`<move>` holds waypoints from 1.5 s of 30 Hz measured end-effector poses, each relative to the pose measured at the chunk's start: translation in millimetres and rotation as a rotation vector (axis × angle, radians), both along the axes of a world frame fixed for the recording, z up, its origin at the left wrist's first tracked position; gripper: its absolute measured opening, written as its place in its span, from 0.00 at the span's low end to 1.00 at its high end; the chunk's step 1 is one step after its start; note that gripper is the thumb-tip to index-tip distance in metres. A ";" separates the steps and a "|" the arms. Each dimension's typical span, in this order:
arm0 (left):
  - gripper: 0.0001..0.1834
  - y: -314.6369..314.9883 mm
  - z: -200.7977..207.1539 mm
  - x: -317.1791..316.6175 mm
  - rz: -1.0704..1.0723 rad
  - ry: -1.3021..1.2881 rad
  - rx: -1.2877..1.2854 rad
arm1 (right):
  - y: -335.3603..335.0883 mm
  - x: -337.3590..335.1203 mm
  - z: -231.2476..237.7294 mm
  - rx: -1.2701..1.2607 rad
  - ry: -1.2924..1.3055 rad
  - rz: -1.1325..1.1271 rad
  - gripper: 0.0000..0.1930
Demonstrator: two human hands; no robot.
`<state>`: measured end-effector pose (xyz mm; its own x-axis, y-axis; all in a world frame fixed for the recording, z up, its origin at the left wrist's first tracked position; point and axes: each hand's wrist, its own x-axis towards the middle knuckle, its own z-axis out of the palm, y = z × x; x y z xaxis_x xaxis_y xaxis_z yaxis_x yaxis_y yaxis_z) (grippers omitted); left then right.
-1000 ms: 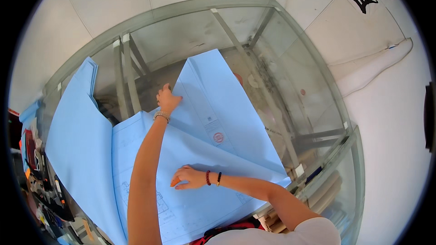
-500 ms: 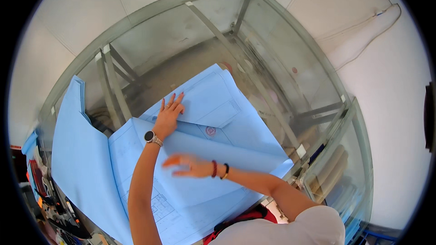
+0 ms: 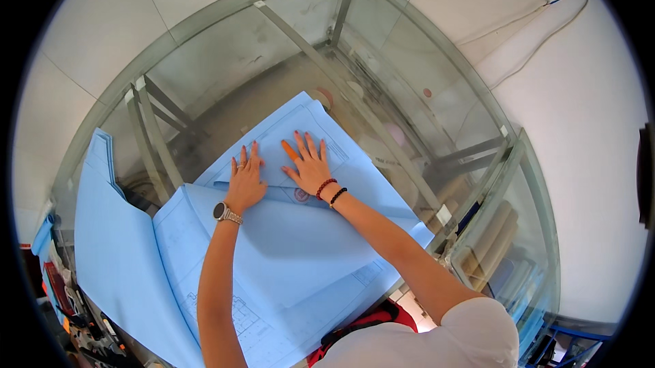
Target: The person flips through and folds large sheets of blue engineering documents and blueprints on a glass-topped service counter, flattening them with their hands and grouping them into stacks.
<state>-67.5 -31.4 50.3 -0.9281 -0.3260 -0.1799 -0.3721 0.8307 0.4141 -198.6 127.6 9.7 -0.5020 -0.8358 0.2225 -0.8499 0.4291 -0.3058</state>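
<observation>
Large blue printed drawing sheets (image 3: pixel 307 235) lie layered and partly folded on a glass-topped table (image 3: pixel 416 163). My left hand (image 3: pixel 247 180) rests on the folded upper sheet with its fingers stretched out, and a watch (image 3: pixel 226 212) is on that wrist. To its right, my right hand (image 3: pixel 311 165) lies flat with fingers spread on the same sheet, an orange cover on one finger. Two beaded bracelets (image 3: pixel 332 191) circle the right wrist. Beneath the hands the edge of a fold crosses the paper beside a small red round stamp (image 3: pixel 301 194). Neither hand grips anything.
More folded blue sheets (image 3: pixel 112 245) spread over the table's left side. Metal bars (image 3: pixel 153 132) run under the glass. Rolled papers (image 3: pixel 492 235) stand behind glass at the right. Assorted tools (image 3: pixel 89 320) crowd the lower left, and a cable (image 3: pixel 546 40) hangs along the wall.
My right hand has moved up and forward from above the near part of the paper onto the upper sheet. My left hand has stayed on the sheet, its fingers shifting slightly.
</observation>
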 end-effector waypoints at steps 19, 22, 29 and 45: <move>0.56 24.3 -16.0 -9.7 0.138 -0.145 -0.207 | -55.3 -7.1 -7.1 -0.030 0.011 0.223 0.28; 0.56 19.8 -15.1 0.2 0.182 -0.159 -0.131 | -56.9 -38.2 -7.5 -0.054 0.015 -0.005 0.30; 0.67 31.9 -16.2 -4.3 0.585 -0.328 -0.149 | -27.0 -120.7 -14.6 0.031 -0.047 -0.117 0.30; 0.40 30.3 51.7 133.2 0.596 0.644 -0.175 | 99.2 -93.9 5.2 0.144 -0.329 0.021 0.33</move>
<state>65.7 -1.1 102.1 -0.5000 -0.7601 0.4151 -0.5009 0.6448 0.5774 -292.4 226.8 14.9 -0.5098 -0.8575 -0.0694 -0.7248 0.4715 -0.5023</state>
